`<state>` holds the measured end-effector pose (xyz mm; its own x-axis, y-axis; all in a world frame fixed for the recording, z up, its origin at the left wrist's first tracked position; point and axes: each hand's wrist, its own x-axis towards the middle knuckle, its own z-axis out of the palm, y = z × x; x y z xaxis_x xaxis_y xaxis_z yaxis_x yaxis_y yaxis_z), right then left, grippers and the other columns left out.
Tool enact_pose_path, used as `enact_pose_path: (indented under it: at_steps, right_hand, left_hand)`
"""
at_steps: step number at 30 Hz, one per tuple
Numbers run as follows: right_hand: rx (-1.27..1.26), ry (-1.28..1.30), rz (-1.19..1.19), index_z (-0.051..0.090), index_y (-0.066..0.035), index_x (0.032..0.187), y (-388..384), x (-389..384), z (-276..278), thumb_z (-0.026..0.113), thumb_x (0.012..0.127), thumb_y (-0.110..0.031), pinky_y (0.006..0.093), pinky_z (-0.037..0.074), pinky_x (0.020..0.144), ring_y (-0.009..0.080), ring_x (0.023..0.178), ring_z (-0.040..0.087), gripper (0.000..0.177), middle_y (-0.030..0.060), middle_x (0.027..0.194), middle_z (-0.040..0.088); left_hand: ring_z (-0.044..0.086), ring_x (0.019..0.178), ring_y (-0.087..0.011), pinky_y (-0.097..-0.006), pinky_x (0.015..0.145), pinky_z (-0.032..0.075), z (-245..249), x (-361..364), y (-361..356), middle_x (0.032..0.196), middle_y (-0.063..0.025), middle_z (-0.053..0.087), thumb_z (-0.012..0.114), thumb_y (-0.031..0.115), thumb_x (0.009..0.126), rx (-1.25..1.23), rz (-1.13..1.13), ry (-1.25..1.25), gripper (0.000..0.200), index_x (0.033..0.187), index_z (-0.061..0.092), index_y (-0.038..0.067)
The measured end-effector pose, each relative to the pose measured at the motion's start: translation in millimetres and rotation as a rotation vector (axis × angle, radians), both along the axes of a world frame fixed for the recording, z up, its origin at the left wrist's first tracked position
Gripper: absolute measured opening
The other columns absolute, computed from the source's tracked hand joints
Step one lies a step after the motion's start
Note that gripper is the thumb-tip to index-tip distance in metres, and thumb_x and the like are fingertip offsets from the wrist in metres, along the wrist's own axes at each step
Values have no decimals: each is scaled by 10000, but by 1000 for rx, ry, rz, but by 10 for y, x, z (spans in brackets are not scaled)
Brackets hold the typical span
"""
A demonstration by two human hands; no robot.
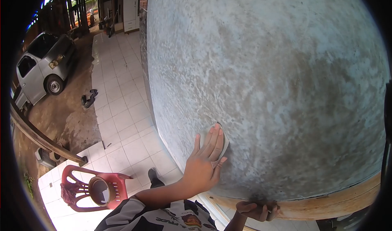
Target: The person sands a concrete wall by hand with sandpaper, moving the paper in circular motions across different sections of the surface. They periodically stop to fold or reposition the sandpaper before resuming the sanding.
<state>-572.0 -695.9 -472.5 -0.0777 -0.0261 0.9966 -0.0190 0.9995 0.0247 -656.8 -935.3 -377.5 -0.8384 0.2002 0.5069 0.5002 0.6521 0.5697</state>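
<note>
My left hand [204, 161] lies against a patchy grey-white wall [277, 92], its fingers stretched over a pale flat sheet that looks like sandpaper [226, 144]. The thumb sits at the sheet's lower edge, so the sheet is held between hand and wall. Most of it is hidden under the fingers. Lower down, my right hand [257, 211] has its fingers curled on the wooden trim [326, 205] along the wall's edge. A dark patch shows just above these fingers; whether anything is under them is hidden.
On the white tiled floor [118, 104] stands a red plastic chair [116, 176] bearing a round bucket [100, 191] and a dark red cloth [73, 192]. A wooden post [45, 137], black shoes [89, 99] and a silver van [41, 73] are at the left.
</note>
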Motion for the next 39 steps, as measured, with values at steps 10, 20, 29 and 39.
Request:
enact_pose_path:
  at_steps: [10, 20, 29, 39]
  right_hand:
    - [11, 27, 59, 412, -108, 1239, 32, -26, -12, 431, 933, -248, 548, 247, 1189, 352, 1459, 237, 337, 139, 1438, 367]
    - [10, 19, 68, 414, -103, 1235, 42, -26, -10, 431, 912, -242, 554, 250, 1189, 342, 1449, 249, 352, 129, 1435, 371]
    - [7, 5, 62, 414, -110, 1231, 35, -13, 13, 431, 916, -247, 538, 246, 1198, 336, 1472, 219, 344, 135, 1450, 359]
    - [9, 24, 96, 412, -107, 1241, 59, -51, -18, 435, 923, -245, 529, 263, 1192, 334, 1472, 222, 347, 129, 1456, 353]
  left_hand:
    - [239, 1550, -446, -662, 1191, 239, -30, 36, 12, 1682, -263, 213, 530, 180, 1005, 75, -64, -13, 734, 1610, 193, -65]
    - [262, 1541, -445, -654, 1197, 238, -74, 83, 65, 1678, -263, 226, 515, 185, 1026, 116, -90, -5, 693, 1601, 223, -71]
    - [262, 1534, -465, -650, 1189, 259, -126, 113, 131, 1676, -273, 217, 512, 188, 1027, 148, -95, 6, 718, 1610, 184, -71]
    - [247, 1532, -486, -659, 1192, 247, -86, 74, 131, 1683, -268, 200, 475, 192, 1044, 158, -93, -17, 683, 1618, 190, -45]
